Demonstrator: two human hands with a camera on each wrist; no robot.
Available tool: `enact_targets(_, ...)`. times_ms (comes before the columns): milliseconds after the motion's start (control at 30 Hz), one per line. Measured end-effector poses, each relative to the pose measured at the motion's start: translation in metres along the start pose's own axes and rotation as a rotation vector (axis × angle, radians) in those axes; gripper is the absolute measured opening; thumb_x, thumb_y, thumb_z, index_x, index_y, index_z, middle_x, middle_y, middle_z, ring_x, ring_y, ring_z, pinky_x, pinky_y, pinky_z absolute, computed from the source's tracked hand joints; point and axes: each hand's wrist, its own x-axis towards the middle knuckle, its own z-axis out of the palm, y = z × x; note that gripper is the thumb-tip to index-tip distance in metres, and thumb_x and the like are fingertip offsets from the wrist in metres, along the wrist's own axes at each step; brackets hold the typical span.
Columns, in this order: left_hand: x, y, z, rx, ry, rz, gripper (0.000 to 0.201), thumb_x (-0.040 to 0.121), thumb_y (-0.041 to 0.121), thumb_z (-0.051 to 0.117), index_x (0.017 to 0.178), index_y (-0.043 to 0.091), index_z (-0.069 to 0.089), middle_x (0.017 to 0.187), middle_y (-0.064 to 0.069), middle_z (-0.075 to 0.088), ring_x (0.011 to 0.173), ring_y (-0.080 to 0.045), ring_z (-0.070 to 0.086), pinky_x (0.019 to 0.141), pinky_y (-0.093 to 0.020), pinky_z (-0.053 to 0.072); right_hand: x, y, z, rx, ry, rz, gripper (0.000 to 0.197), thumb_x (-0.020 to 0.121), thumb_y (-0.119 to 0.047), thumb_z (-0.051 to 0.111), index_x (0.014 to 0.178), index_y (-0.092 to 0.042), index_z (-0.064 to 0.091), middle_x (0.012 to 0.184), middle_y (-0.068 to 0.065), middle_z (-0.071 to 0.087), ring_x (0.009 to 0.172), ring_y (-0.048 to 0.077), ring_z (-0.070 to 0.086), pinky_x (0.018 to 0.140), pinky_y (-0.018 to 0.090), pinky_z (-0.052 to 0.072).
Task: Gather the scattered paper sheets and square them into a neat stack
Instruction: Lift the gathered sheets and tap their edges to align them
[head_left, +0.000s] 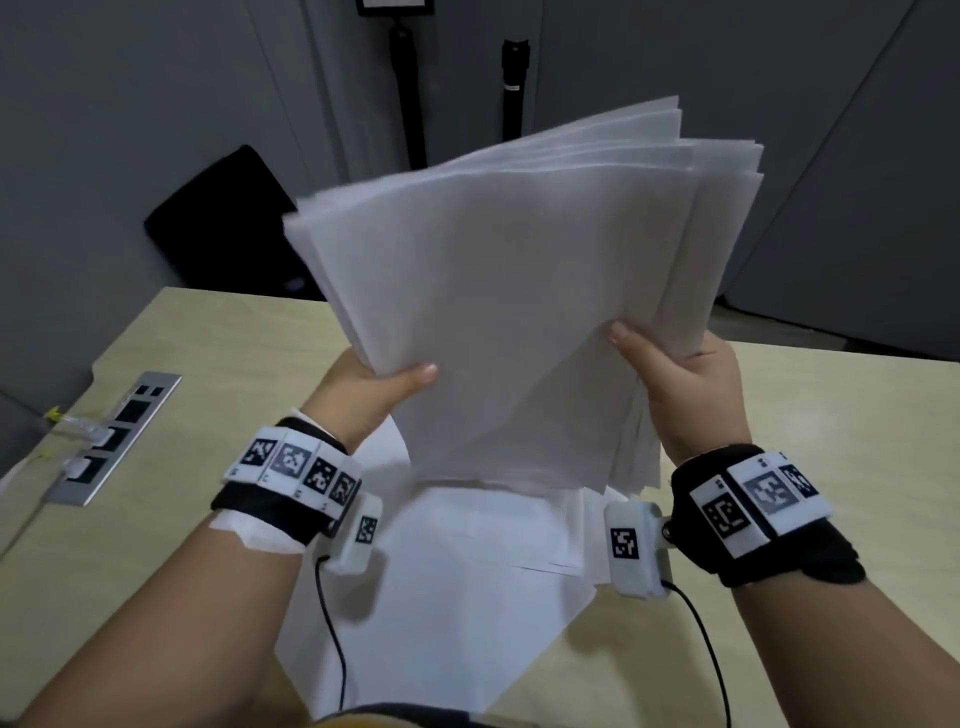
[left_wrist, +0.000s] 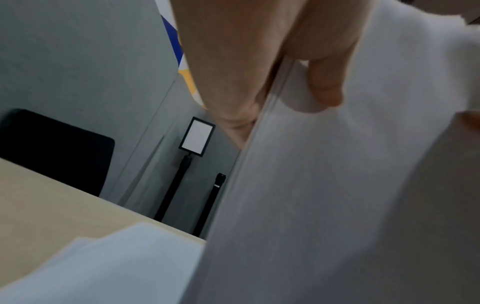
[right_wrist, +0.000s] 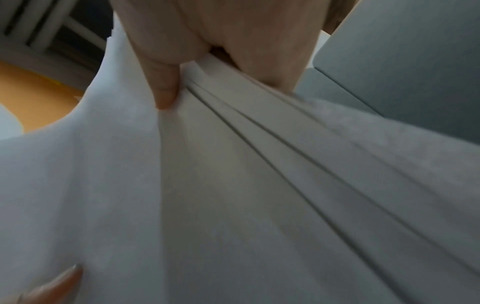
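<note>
Thumbs in front, fingers behind: left hand (head_left: 363, 395) and right hand (head_left: 685, 384) each pinch the paper bundle (head_left: 509, 291), held upright above the counter (head_left: 171, 332). Top edges fanned and skewed. Loosen both grips slightly, then tap the bottom edge on the counter so sheets drop level. More loose sheets (head_left: 447, 587) lie flat below; they need adding before the final squaring.
</note>
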Motion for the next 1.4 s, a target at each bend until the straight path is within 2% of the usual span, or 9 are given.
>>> enact_targets(67, 0.000, 0.003, 0.006, 0.041, 0.067, 0.046, 0.021, 0.078, 0.011, 0.076, 0.097, 0.017, 0.070, 0.088, 0.009, 0.074, 0.083, 0.002, 0.069, 0.077, -0.016, 0.053, 0.001, 0.000, 0.001, -0.008, 0.011, -0.013, 0.012, 0.084, -0.008, 0.071, 0.079, -0.019, 0.071, 0.075, -0.012, 0.073, 0.076, 0.003, 0.069, 0.068, 0.019, 0.052)
enact_targets(233, 0.001, 0.023, 0.011, 0.008, 0.140, 0.147, 0.022, 0.090, 0.001, 0.061, 0.087, 0.021, 0.069, 0.077, 0.018, 0.074, 0.078, 0.002, 0.069, 0.074, -0.015, 0.052, 0.005, 0.003, -0.003, -0.044, -0.034, 0.043, 0.015, 0.082, -0.010, 0.074, 0.094, -0.017, 0.071, 0.094, -0.003, 0.075, 0.093, 0.014, 0.071, 0.081, 0.028, 0.056)
enact_targets(600, -0.006, 0.020, 0.018, 0.005, 0.156, 0.224, 0.023, 0.082, 0.001, 0.071, 0.081, 0.024, 0.070, 0.078, 0.018, 0.073, 0.079, 0.003, 0.068, 0.071, -0.013, 0.051, -0.002, 0.015, 0.000, -0.273, -0.003, 0.095, 0.005, 0.082, -0.014, 0.073, 0.079, -0.012, 0.070, 0.087, 0.009, 0.072, 0.081, 0.014, 0.064, 0.078, 0.038, 0.054)
enact_targets(700, -0.008, 0.010, 0.020, 0.091, 0.162, 0.189, 0.023, 0.071, 0.015, 0.079, 0.091, 0.017, 0.068, 0.081, 0.015, 0.072, 0.076, 0.007, 0.066, 0.069, -0.012, 0.051, -0.006, 0.023, -0.002, -0.250, -0.061, 0.124, 0.014, 0.082, -0.011, 0.074, 0.079, -0.024, 0.070, 0.080, -0.012, 0.073, 0.080, 0.004, 0.068, 0.073, 0.026, 0.055)
enact_targets(800, -0.005, 0.006, 0.022, 0.106, 0.112, 0.144, 0.054, 0.061, 0.037, 0.077, 0.107, 0.010, 0.065, 0.095, 0.005, 0.071, 0.087, -0.003, 0.068, 0.075, -0.020, 0.054, -0.006, 0.030, -0.003, -0.222, -0.054, 0.162, 0.015, 0.082, -0.011, 0.074, 0.085, -0.025, 0.070, 0.086, -0.011, 0.074, 0.087, 0.007, 0.070, 0.077, 0.026, 0.054)
enact_targets(967, -0.003, 0.004, 0.026, 0.184, 0.143, 0.137, 0.032, 0.065, 0.049, 0.068, 0.087, 0.026, 0.069, 0.091, -0.003, 0.072, 0.091, -0.020, 0.068, 0.085, -0.044, 0.055, -0.004, 0.025, -0.001, -0.202, -0.002, 0.129, 0.017, 0.084, -0.009, 0.072, 0.081, -0.026, 0.069, 0.087, -0.008, 0.072, 0.086, 0.012, 0.068, 0.079, 0.031, 0.053)
enact_targets(1233, 0.000, -0.002, 0.024, 0.145, 0.079, 0.015, 0.035, 0.060, 0.033, 0.078, 0.091, 0.020, 0.069, 0.088, 0.008, 0.072, 0.083, -0.009, 0.069, 0.079, -0.030, 0.057, -0.007, 0.025, 0.003, -0.172, -0.109, 0.193, 0.028, 0.082, -0.013, 0.073, 0.108, -0.020, 0.068, 0.100, -0.006, 0.074, 0.094, 0.009, 0.070, 0.088, 0.037, 0.055)
enact_targets(1333, -0.001, -0.003, 0.030, 0.225, 0.143, -0.042, 0.011, 0.081, 0.021, 0.074, 0.090, 0.019, 0.067, 0.088, 0.003, 0.069, 0.088, -0.019, 0.066, 0.087, -0.041, 0.054, -0.008, 0.034, 0.004, -0.219, -0.126, 0.229, 0.034, 0.080, -0.017, 0.076, 0.110, -0.026, 0.063, 0.099, -0.012, 0.073, 0.093, 0.004, 0.068, 0.084, 0.034, 0.055)
enact_targets(1400, -0.002, 0.006, 0.029, 0.308, 0.216, 0.052, 0.003, 0.091, 0.016, 0.064, 0.090, 0.013, 0.064, 0.083, -0.002, 0.065, 0.084, -0.020, 0.061, 0.078, -0.031, 0.052, -0.004, 0.032, 0.000, -0.257, -0.039, 0.156, 0.055, 0.077, -0.025, 0.079, 0.123, -0.029, 0.051, 0.115, -0.013, 0.065, 0.105, 0.004, 0.063, 0.090, 0.034, 0.052)
